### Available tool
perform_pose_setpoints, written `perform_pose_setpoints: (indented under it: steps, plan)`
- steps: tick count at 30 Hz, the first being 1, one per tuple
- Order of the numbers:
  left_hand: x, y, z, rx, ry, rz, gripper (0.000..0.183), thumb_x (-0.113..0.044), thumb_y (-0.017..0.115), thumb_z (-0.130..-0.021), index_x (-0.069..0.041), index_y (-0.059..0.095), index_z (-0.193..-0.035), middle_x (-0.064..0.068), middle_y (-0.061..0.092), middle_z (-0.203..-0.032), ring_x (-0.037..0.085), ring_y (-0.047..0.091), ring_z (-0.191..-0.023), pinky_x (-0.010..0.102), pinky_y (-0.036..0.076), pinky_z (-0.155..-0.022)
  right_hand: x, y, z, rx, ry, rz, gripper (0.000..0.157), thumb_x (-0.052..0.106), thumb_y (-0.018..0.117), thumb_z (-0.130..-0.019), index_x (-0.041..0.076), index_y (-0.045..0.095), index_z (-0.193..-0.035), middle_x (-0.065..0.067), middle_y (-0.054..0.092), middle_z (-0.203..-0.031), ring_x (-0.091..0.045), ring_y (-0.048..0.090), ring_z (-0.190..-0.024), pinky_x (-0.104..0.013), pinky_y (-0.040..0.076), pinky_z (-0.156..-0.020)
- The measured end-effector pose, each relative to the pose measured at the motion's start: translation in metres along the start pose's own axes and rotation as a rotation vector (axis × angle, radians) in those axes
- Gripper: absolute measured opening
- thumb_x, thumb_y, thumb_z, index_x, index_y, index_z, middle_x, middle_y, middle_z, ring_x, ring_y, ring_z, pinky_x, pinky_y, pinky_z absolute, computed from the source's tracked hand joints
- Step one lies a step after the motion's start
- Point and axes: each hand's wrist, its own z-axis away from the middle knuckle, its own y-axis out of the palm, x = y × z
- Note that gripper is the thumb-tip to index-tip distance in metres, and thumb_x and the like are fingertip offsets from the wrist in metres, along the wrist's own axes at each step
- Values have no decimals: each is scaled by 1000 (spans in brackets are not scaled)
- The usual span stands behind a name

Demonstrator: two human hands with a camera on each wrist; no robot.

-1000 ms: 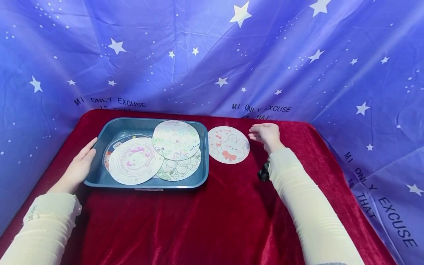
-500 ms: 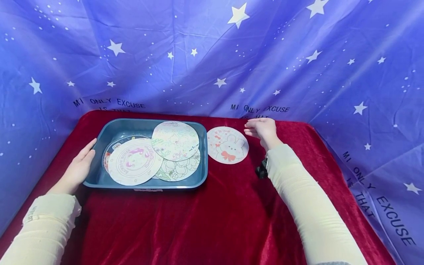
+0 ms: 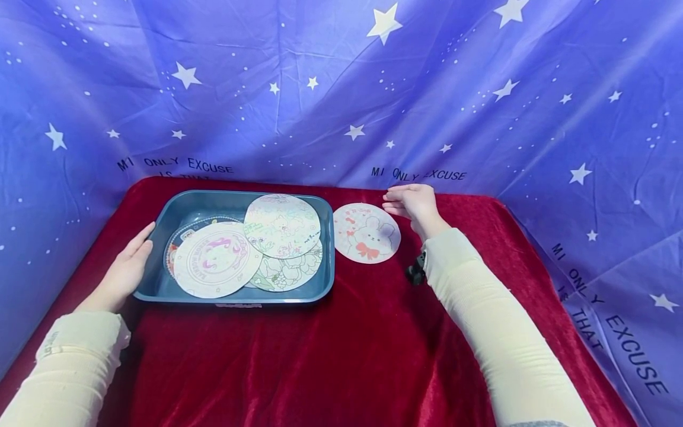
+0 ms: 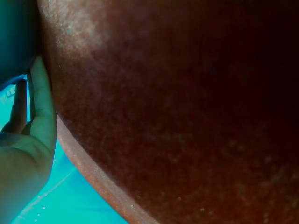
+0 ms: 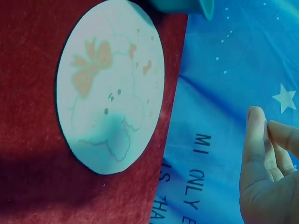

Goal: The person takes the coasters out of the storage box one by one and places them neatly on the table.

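The flat white disc printed with a rabbit and a red bow lies on the desk under a dark red velvety cloth, right of centre in the head view, just beside the deep blue rectangular tray. The right hand is above the disc's upper right edge, holding nothing, its fingers nearly straight and close together, thumb tip near them. The left hand rests extended fingers against the tray's left side. The step in hand looks like a reach for the disc. To do it well, part thumb and fingers, come in low, and work a fingertip under the right edge; so thin a disc probably sits tight on the nap, and pressing from above could slide it against the tray.
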Motion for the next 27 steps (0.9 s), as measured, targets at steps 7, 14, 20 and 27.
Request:
perform_pose_setpoints:
  steps: [7, 14, 20, 27]
  plan:
    - [-1, -1, 0, 8, -16, -9, 59, -36, 20, -108, -13, 0, -159, 30, -1, -161, 54, -3, -146, 76, 4, -112, 3, 8, 1, 5, 0, 11, 29, -6, 63, -90, -11, 63, -118, 0, 72, -71, -12, 72, -64, -30, 60, -76]
    - [-1, -1, 0, 12, -25, 0, 58, -36, 19, -108, -14, 0, -159, 30, -2, -162, 52, -5, -147, 75, 3, -113, 5, 15, 2, 27, 10, 14, 36, -5, 64, -90, -12, 61, -125, -1, 72, -71, -11, 72, -63, -31, 60, -78]
    - [-2, -2, 0, 13, -26, -3, 58, -36, 19, -108, -14, -1, -158, 30, -2, -161, 53, -5, -147, 75, 3, -112, 8, 20, 1, 32, 15, 9, 36, -5, 64, -90, -12, 61, -125, -1, 72, -71, -11, 72, -65, -30, 60, -77]
    - [-1, -1, 0, 11, -21, -2, 58, -36, 20, -108, -14, 0, -159, 30, -2, -162, 53, -5, -147, 76, 3, -112, 13, 26, 4, 62, 20, -6, 35, -5, 60, -93, -11, 60, -127, -2, 72, -71, -12, 72, -64, -30, 60, -76]
